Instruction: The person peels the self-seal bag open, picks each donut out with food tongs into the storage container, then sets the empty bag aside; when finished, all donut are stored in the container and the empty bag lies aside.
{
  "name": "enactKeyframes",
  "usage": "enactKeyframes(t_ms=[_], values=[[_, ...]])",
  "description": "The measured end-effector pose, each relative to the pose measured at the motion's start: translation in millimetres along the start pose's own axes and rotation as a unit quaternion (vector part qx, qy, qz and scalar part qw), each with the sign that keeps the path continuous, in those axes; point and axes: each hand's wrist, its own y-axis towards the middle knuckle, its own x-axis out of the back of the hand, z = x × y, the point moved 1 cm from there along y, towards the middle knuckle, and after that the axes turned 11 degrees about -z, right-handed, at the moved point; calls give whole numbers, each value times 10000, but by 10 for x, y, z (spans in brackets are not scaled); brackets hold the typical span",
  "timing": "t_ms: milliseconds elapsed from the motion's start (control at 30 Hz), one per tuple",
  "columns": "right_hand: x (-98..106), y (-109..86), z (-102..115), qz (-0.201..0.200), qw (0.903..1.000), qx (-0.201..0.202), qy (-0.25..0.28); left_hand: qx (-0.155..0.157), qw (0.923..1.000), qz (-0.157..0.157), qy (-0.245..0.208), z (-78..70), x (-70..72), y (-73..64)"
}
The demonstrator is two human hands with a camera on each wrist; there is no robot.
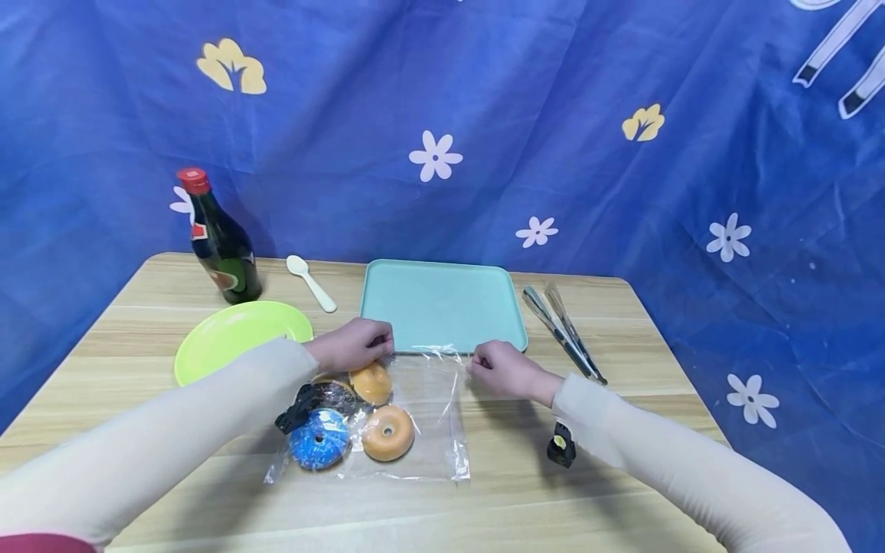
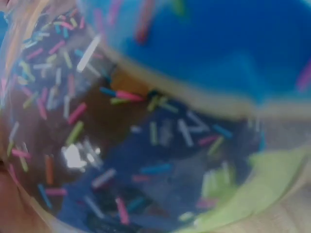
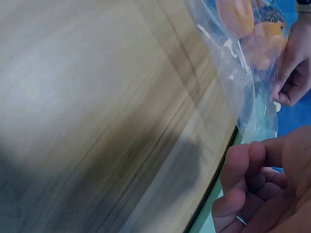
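Note:
A clear plastic bag holds several doughnuts. Among them are a blue one with sprinkles, a plain tan one, another tan one and a chocolate one with sprinkles, partly hidden behind the left wrist in the head view. My left hand pinches the bag's far edge, above the tan doughnut. At the bag's far right corner, my right hand pinches the plastic between thumb and finger, as the right wrist view also shows. The bag's upper edge is lifted between both hands.
Behind the bag lies a light teal tray. Metal tongs are to its right. On the left are a green plate, a white spoon and a dark bottle with a red cap. A blue cloth hangs behind the table.

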Motion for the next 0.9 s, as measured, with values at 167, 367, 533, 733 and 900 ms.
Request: enactKeyframes(t_ms=[167,367,533,733,900], values=[[-3,-10,-41,130,9995,-128,264,-254,9993,-134,240,-55,52,-25],[1,-6,-13,112,9982,-138,575,-683,9919,-507,946,-238,231,-91],[-7,-15,2,133,9976,-186,656,-607,9900,126,1269,-379,399,-220],[-42,-19,-31,340,9926,-609,996,-411,9877,566,1398,-444,431,-393],[-80,-56,-38,690,9792,-1142,1532,-314,9851,519,1612,-430,373,-470]])
